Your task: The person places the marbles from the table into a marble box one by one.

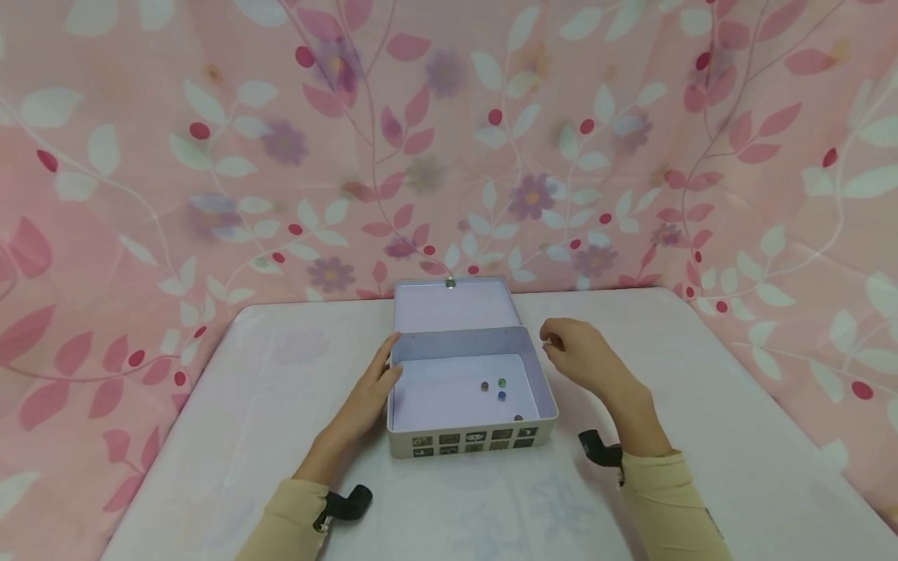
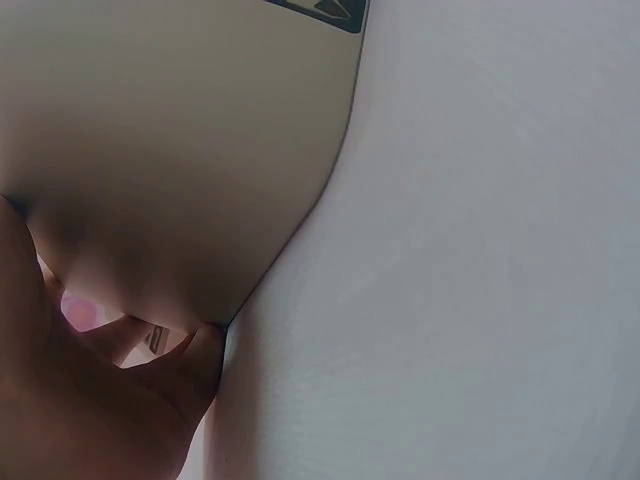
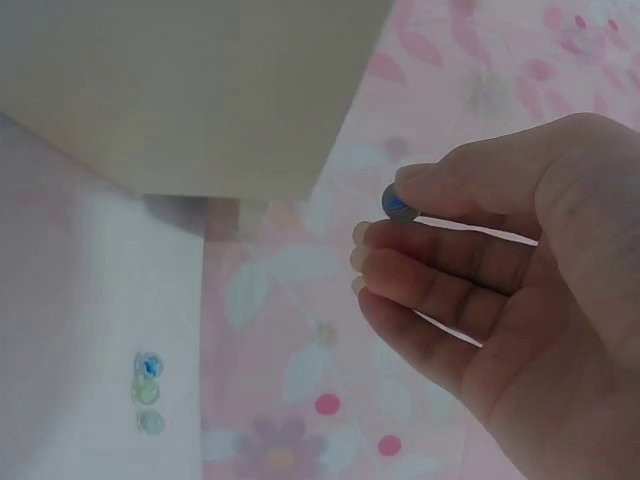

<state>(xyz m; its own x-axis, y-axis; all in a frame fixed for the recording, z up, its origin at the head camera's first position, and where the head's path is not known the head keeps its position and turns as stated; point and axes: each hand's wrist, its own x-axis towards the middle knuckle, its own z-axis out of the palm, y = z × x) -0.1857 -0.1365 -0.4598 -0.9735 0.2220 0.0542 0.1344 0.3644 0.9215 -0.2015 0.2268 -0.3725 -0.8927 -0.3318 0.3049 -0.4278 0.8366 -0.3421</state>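
Observation:
A pale tin box (image 1: 459,436) stands on the table with its hinged lid (image 1: 452,304) raised at the back. On its floor lie several marbles, among them a green marble (image 1: 501,382), a blue marble (image 1: 501,396) and a dark marble (image 1: 485,386). My left hand (image 1: 368,393) holds the box's left wall, thumb at the rim and fingers along the outside. Just right of the box, my right hand (image 1: 582,354) is raised and pinches a blue glass marble (image 3: 398,203) between thumb and forefinger. The other fingers of that hand are bent below it.
Three glass marbles (image 3: 150,392) lie in a row on the white-covered table (image 1: 309,351), seen in the right wrist view. A pink floral cloth (image 1: 449,156) hangs right behind the table. Each wrist wears a black camera mount (image 1: 348,504).

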